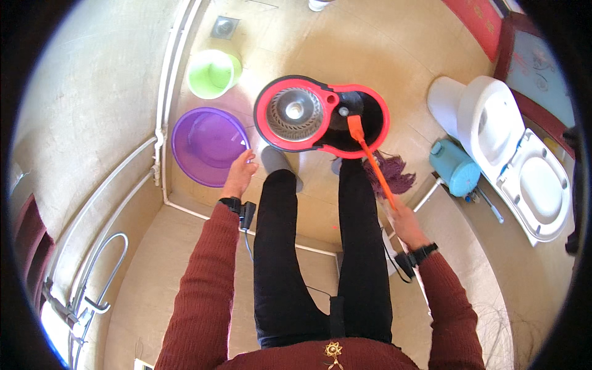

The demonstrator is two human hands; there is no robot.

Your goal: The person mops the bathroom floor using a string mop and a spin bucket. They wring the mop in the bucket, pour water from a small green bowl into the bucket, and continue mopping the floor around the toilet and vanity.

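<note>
A red and black two-part mop bucket (320, 88) stands on the floor before my feet, a metal spin basket (280, 120) in its left half and a dark well in its right. My right hand (407, 225) is closed round the lower part of a long orange handle (377, 169). Its broader orange end reaches over the dark well; what kind of tool it is, I cannot tell. My left hand (239, 174) is held beside the right rim of a purple basin (209, 112), fingers loosely apart with nothing in them. Whether it touches the rim is unclear.
Behind the basin stands a light green pail (213, 74), with a floor drain (224, 27) beyond. A maroon mop head (394, 174) lies beside my right leg. To the right are a blue-green container (455, 168) and a white toilet (487, 117). White pipes (163, 111) run along the left wall.
</note>
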